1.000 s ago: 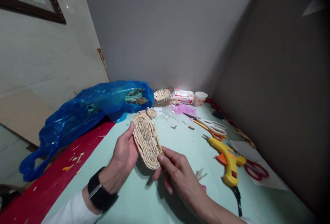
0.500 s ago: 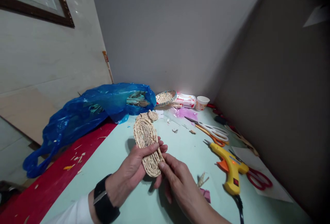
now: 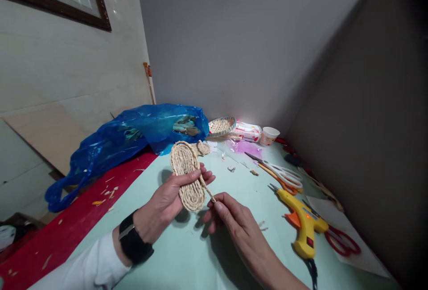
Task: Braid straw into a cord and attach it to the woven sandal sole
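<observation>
A flat oval of coiled straw braid [image 3: 184, 158], shaped like a small sole, is held tilted above the table by my left hand [image 3: 167, 198], thumb across its face and fingers behind. From its right edge a loose end of straw cord [image 3: 207, 189] runs down to my right hand [image 3: 230, 218], which pinches it between thumb and forefinger. Behind the oval lies a smaller woven straw piece [image 3: 203, 148], partly hidden. A black band is around my left wrist.
A yellow glue gun [image 3: 302, 223], red-handled scissors [image 3: 344, 242] and white-handled scissors [image 3: 284, 174] lie at the right. Farther back are a blue plastic bag [image 3: 143, 123], a woven basket [image 3: 222, 126] and a paper cup [image 3: 269, 136]. Straw scraps litter the red cloth [image 3: 110, 196].
My right hand has moved away from the oval, drawing the cord's end out from its edge. My left hand still holds the oval. The view has shifted slightly left.
</observation>
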{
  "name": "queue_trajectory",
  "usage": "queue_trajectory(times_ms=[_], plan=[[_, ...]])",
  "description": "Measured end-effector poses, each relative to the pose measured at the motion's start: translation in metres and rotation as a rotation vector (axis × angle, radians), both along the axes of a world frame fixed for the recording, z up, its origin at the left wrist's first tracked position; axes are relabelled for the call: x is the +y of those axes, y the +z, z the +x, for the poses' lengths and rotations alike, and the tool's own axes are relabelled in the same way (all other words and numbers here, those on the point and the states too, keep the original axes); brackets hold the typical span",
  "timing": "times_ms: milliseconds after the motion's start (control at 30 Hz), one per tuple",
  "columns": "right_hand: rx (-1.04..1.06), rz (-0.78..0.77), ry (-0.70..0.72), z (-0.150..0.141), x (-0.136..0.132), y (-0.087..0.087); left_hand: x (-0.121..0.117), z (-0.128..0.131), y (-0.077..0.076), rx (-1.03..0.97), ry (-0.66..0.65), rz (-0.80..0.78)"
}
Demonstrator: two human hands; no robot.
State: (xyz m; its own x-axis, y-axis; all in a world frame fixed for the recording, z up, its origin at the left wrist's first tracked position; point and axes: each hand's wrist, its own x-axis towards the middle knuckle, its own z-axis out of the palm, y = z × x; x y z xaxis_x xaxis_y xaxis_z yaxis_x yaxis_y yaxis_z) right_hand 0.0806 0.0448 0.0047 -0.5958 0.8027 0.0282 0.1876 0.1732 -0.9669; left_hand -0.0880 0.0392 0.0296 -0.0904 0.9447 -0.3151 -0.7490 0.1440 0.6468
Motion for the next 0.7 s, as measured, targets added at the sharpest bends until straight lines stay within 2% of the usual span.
queue_trajectory(times_ms=[300, 367, 467, 633, 700], plan=[[0.005, -0.068, 0.029, -0.009, -0.007, -0.001, 0.000, -0.001, 0.000, 0.047, 0.032, 0.035], [-0.016, -0.042, 0.046, -0.012, -0.009, 0.001, 0.000, 0.000, 0.000, 0.064, 0.049, 0.041], [-0.126, 0.065, 0.112, -0.014, -0.011, 0.009, 0.002, -0.001, 0.003, 0.066, 0.130, 0.073], [-0.562, 0.410, 0.190, -0.012, -0.011, 0.021, 0.006, -0.006, 0.010, 0.060, 0.254, 0.092], [-0.602, 0.441, 0.188, -0.015, -0.011, 0.021, 0.006, -0.007, 0.012, 0.054, 0.270, 0.093]])
